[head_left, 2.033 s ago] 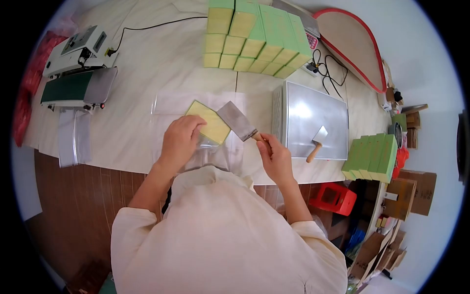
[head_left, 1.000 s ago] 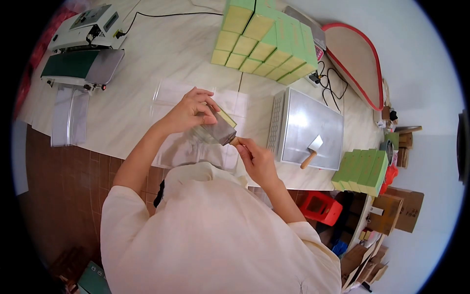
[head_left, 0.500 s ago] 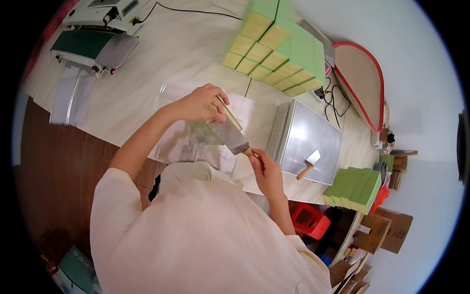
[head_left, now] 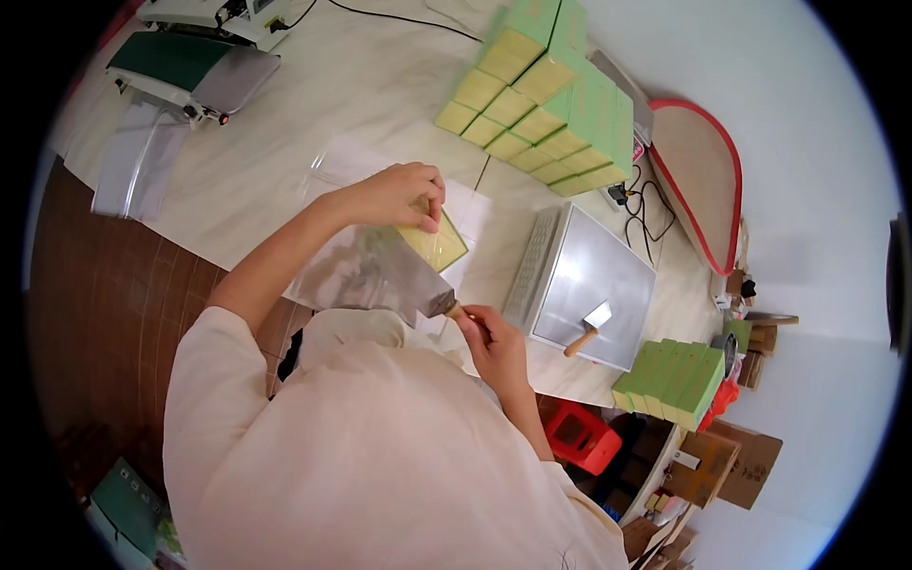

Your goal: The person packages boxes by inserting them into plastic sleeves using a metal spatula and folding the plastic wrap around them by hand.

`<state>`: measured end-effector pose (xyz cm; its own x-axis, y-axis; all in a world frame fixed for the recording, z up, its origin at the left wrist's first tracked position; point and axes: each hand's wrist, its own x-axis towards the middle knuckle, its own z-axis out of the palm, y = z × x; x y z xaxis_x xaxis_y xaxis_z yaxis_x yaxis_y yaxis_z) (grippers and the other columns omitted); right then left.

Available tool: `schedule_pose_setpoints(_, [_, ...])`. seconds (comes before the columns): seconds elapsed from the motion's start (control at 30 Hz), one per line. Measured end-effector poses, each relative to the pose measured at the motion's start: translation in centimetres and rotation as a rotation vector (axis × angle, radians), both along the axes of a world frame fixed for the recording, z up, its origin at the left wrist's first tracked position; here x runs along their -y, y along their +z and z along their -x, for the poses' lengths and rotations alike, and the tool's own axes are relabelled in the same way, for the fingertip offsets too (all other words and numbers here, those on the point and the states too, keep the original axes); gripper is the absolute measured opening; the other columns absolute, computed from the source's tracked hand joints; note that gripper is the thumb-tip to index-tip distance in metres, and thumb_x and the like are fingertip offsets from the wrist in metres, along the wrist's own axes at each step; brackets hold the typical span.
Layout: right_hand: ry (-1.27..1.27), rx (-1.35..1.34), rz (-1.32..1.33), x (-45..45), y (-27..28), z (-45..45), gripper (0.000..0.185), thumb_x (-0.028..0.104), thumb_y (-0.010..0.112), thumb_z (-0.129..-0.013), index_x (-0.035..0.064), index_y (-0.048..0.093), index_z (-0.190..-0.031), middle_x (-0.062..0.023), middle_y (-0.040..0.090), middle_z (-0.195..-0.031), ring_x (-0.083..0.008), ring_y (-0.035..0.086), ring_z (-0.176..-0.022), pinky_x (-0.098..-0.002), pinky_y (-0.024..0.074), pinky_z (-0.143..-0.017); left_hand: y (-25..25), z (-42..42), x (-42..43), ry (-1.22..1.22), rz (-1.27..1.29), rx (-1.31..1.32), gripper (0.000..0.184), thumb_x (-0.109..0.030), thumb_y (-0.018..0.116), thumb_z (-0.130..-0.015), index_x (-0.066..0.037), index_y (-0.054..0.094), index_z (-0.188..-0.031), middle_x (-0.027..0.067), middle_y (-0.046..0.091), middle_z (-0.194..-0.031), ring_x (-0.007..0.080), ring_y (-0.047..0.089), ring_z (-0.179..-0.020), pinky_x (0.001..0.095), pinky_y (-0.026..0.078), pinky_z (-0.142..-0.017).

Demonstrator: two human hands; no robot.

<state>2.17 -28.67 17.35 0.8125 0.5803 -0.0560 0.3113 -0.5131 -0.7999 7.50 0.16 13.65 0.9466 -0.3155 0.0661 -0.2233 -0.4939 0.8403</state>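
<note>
A wide metal scraper (head_left: 397,273) has its wooden handle in my right hand (head_left: 496,348), which is closed around it. Its broad blade reaches left, alongside the lower edge of a yellow box with green edges (head_left: 445,249). Shiny clear film seems to cover this box. My left hand (head_left: 410,194) pinches at the box's upper left corner, and the fingers hide whether they grip box or film. Clear plastic film (head_left: 328,266) lies on the table beneath my left forearm.
Right of my hands stands a metal-topped plate (head_left: 608,275) with a small wooden-handled spatula (head_left: 591,330) on it. Stacked green boxes (head_left: 541,104) rise at the back. More green boxes (head_left: 668,380) stand at right. A machine with a green belt (head_left: 176,71) and plastic sheets (head_left: 142,161) are at left.
The box has turned flatter, showing more of its yellow face. My right hand and the scraper have moved left and down, and the blade now faces the camera more broadly.
</note>
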Motion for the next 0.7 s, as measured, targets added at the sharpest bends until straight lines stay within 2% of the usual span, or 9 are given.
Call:
schedule_pose_setpoints(0.13, [0.032, 0.037, 0.075, -1.4, 0.2, -1.1, 0.017, 0.016, 0.066, -0.093, 0.0005, 0.064, -0.101, -0.0116, 0.062, -0.066, -0.0177, 0.055, -0.052, -0.0291, 0.0437, -0.051, -0.5, 0.5, -0.1, 0.037, -0.032, 0.047, 0.023, -0.019, 0.074, -0.075, -0.007, 0.067, -0.093, 0.0056, 0.058, -0.105, 0.0233, 0.054, -0.106, 0.0352, 0.042, -0.094])
schedule_pose_setpoints(0.2, [0.009, 0.078, 0.063, -1.4, 0.1, -1.4, 0.018, 0.017, 0.065, -0.094, 0.0013, 0.062, -0.102, -0.0131, 0.064, -0.069, -0.0208, 0.059, -0.054, -0.0306, 0.0447, -0.051, -0.7, 0.9, -0.2, 0.195, 0.140, -0.078, 0.035, -0.027, 0.068, -0.087, -0.009, 0.060, -0.116, 0.0052, 0.059, -0.115, 0.0209, 0.053, -0.114, 0.0349, 0.039, -0.101])
schedule_pose_setpoints(0.23, [0.009, 0.078, 0.066, -1.4, 0.1, -1.4, 0.018, 0.017, 0.065, -0.094, 0.0013, 0.062, -0.102, -0.0131, 0.064, -0.069, -0.0208, 0.059, -0.054, -0.0306, 0.0447, -0.051, -1.4, 1.1, -0.5, 0.195, 0.143, -0.078, 0.035, -0.027, 0.068, -0.087, -0.009, 0.060, -0.116, 0.0052, 0.059, -0.115, 0.0209, 0.053, -0.114, 0.0349, 0.039, -0.101])
schedule_pose_setpoints(0.3, [-0.016, 0.117, 0.093, -1.5, 0.1, -1.5, 0.017, 0.017, 0.064, -0.094, 0.0027, 0.062, -0.102, -0.0141, 0.065, -0.071, -0.0247, 0.060, -0.055, -0.0325, 0.0463, -0.052, -3.8, 1.4, -0.8, 0.263, 0.697, -0.201, 0.051, -0.048, 0.048, -0.099, -0.008, 0.051, -0.131, 0.0061, 0.058, -0.125, 0.0182, 0.050, -0.121, 0.0344, 0.036, -0.105])
schedule_pose_setpoints(0.33, [-0.017, 0.114, 0.097, -1.4, 0.0, -1.6, 0.017, 0.017, 0.064, -0.094, 0.0027, 0.062, -0.102, -0.0141, 0.065, -0.071, -0.0247, 0.060, -0.055, -0.0325, 0.0463, -0.052, -4.7, 1.5, -0.4, 0.262, 0.700, -0.205, 0.051, -0.048, 0.048, -0.099, -0.008, 0.051, -0.131, 0.0061, 0.058, -0.125, 0.0182, 0.050, -0.121, 0.0344, 0.036, -0.105])
schedule_pose_setpoints(0.4, [-0.032, 0.205, 0.111, -1.3, -0.6, -1.5, 0.016, 0.017, 0.064, -0.094, 0.0037, 0.063, -0.103, -0.0141, 0.066, -0.074, -0.0290, 0.062, -0.057, -0.0350, 0.0476, -0.053, -6.2, 2.2, 0.8, 0.392, 0.942, -0.188, 0.076, -0.068, 0.026, -0.097, -0.006, 0.048, -0.136, 0.0071, 0.057, -0.128, 0.0171, 0.048, -0.123, 0.0339, 0.036, -0.106])
schedule_pose_setpoints(0.5, [-0.039, 0.324, 0.162, -1.6, -0.7, -1.3, 0.015, 0.017, 0.063, -0.094, 0.0045, 0.063, -0.103, -0.0135, 0.066, -0.076, -0.0310, 0.062, -0.059, -0.0374, 0.0479, -0.053, -8.3, 2.1, 2.4, 0.465, 0.931, -0.043, 0.086, -0.075, 0.022, -0.092, -0.005, 0.050, -0.133, 0.0089, 0.060, -0.122, 0.0183, 0.051, -0.120, 0.0337, 0.036, -0.106])
schedule_pose_setpoints(0.6, [-0.070, 0.385, 0.238, -1.7, -0.6, -1.1, 0.016, 0.018, 0.063, -0.094, 0.0053, 0.063, -0.103, -0.0125, 0.065, -0.075, -0.0308, 0.062, -0.060, -0.0384, 0.0471, -0.051, -10.3, 1.2, 3.1, 0.521, 0.945, 0.084, 0.078, -0.067, 0.021, -0.098, -0.005, 0.060, -0.123, 0.0076, 0.062, -0.116, 0.0184, 0.056, -0.110, 0.0318, 0.037, -0.102])
schedule_pose_setpoints(0.7, [-0.048, 0.440, 0.283, -1.4, -0.2, -1.0, 0.015, 0.019, 0.062, -0.094, 0.0062, 0.064, -0.103, -0.0121, 0.065, -0.073, -0.0304, 0.062, -0.059, -0.0389, 0.0466, -0.050, -10.7, 0.5, 2.9, 0.624, 0.850, 0.144, 0.079, -0.068, 0.019, -0.096, -0.005, 0.063, -0.114, 0.0052, 0.066, -0.103, 0.0160, 0.057, -0.099, 0.0310, 0.039, -0.089])
